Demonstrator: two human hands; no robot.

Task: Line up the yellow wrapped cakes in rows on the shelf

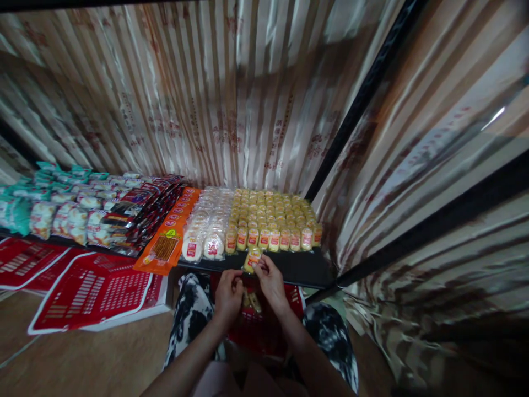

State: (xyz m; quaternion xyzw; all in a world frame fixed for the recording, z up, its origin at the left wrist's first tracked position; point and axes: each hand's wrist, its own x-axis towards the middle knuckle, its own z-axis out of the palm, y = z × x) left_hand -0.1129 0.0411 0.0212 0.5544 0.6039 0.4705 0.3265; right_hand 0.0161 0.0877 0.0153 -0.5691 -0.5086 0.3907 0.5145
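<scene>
Forearms [306, 342] extend toward packets [274, 240] on a black shelf [300, 267] before striped sheeting [198, 99].

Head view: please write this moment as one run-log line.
right hand: holds yellow packet | left hand: close by, contact unclear | black shelf: similar packets in rows behind

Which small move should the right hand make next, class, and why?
Probably, the right hand should set the red-labelled yellow packet against the front row of similar packets: its fingers are on that packet, just in front of the row, where the black shelf has a bare strip.
</scene>
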